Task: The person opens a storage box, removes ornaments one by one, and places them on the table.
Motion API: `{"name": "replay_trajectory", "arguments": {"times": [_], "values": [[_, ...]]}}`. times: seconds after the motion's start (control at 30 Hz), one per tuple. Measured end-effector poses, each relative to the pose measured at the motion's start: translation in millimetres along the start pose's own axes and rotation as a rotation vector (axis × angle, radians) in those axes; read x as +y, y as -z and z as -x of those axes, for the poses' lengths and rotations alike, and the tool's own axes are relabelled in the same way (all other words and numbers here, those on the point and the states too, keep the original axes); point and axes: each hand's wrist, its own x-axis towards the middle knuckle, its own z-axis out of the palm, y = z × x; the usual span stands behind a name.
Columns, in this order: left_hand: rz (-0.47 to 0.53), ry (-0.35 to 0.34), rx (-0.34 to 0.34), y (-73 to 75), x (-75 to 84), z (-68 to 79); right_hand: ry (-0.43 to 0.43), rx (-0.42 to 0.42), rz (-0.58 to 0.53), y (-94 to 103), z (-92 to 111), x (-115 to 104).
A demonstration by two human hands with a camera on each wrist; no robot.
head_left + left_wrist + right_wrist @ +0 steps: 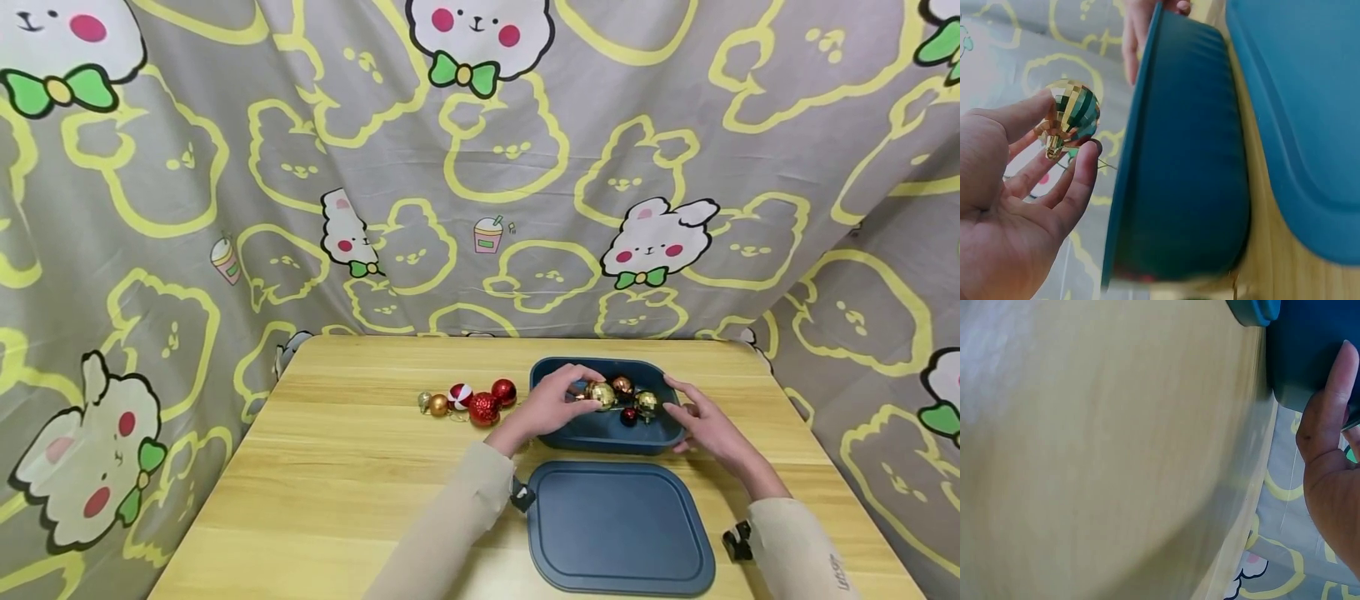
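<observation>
Between the thumb and fingers of my left hand [557,400] is a shiny gold faceted Christmas ball [1075,109], held above the open dark blue box [592,443]. The left wrist view shows its little cap and loop pointing down. My right hand [708,425] grips the box's right end, and in the right wrist view a finger [1340,378] lies along the outer wall. Inside the box are a bronze ball [622,386], another gold faceted ball [647,405] and a small dark red ball [628,416]. My left hand covers part of the box's left side.
The blue lid [622,529] lies flat on the wooden table [337,483] in front of the box. Left of the box sit several more balls, among them a glittery red one [483,408] and a red-and-white one [460,396]. A patterned curtain [510,175] hangs behind.
</observation>
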Motion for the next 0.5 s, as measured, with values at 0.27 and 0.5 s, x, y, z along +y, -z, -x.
{"name": "replay_trajectory", "arguments": {"times": [0.27, 0.5], "values": [[0.036, -0.007, 0.040, 19.0, -7.0, 19.1, 0.000, -0.011, -0.010, -0.6, 1, -2], [0.035, 0.021, 0.080, 31.5, -13.9, 33.4, -0.001, -0.012, -0.007, 0.5, 1, -2]]}}
